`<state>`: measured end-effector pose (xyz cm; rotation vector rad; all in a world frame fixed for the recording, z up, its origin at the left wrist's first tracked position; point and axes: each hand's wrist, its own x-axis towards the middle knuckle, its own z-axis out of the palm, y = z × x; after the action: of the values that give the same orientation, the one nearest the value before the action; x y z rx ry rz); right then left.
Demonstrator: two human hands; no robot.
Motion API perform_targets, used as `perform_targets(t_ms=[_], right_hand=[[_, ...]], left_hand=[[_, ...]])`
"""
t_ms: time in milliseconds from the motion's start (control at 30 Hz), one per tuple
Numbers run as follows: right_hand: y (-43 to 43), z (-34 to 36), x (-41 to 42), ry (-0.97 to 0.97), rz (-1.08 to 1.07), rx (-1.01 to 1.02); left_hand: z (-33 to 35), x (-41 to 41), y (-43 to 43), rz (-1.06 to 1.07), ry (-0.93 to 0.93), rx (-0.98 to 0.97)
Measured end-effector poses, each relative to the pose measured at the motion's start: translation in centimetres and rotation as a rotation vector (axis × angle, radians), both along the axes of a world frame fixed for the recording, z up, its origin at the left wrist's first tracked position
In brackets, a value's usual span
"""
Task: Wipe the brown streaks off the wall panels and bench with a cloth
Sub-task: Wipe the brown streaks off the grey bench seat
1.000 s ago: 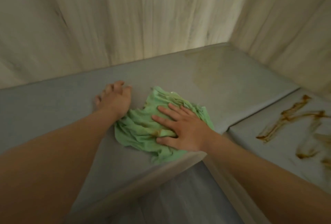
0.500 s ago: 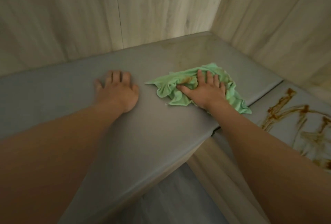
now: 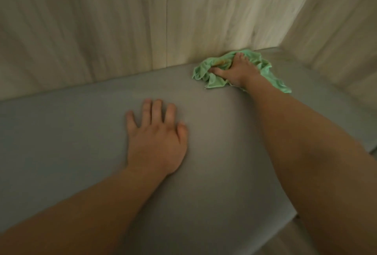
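Pressing down on a crumpled light-green cloth (image 3: 214, 80), the person's right hand (image 3: 236, 71) stretches to the back edge of a smooth grey padded desk (image 3: 214, 132), close to its back right corner. The fingers of that hand point toward the wall and the thumb spreads out to the left, sunk among the folds. The hand looks spread wide rather than clenched, though the picture is soft with blur there. The cloth lies bunched under and around the hand, its far side touching the foot of the wall and one loose corner trailing toward the right beside the wrist. A brown smear (image 3: 222, 62) marks the cloth just left of the fingers.

The left hand (image 3: 157, 138) rests palm down on the middle of the desk, well apart from the cloth, with straight fingers held close together and the thumb lying alongside. It holds nothing. Both bare forearms run in from the bottom of the view, the right one crossing the near right part of the desk.

Pale wood-grain wall panels (image 3: 102, 20) rise straight from the back edge, with a thin vertical seam (image 3: 166, 20) between two of them. Another such panel (image 3: 336, 30) meets them at the right, forming the corner.
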<state>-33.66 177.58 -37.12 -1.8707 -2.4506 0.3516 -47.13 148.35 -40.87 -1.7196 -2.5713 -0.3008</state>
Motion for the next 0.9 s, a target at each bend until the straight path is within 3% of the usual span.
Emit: perform_targets(t_ms=[133,300,433,533,600,733,900], right_hand=[[1.7,-0.1,-2.4,-0.047,-0.113,-0.008],[-3.3,-0.6,-7.6,-0.032,-0.112,0.048],[-10.0,-1.4,-10.2,-0.014,0.297,0.076],[-10.2,-0.8,-7.1,-0.003,0.578,0.043],[-7.1,-0.5,-3.9,-0.053,0.494,0.081],[-1.2,-0.6,1.3,-0.097,0.021,0.030],[-3.7,-1.0,0.4,-0.090,0.115,0.005]], left_hand=[[-0.4,0.1,-0.1,0.004,-0.006,0.021],[-0.3,0.3,0.0,0.006,0.006,0.012],[-0.3,0.3,-0.1,0.010,0.004,-0.004],[-0.3,0.3,-0.1,0.018,0.000,0.017],[-0.3,0.2,-0.1,0.009,-0.010,0.011],[-0.4,0.1,-0.2,0.004,-0.031,0.004],[-0.1,0.3,-0.3,-0.007,-0.057,-0.031]])
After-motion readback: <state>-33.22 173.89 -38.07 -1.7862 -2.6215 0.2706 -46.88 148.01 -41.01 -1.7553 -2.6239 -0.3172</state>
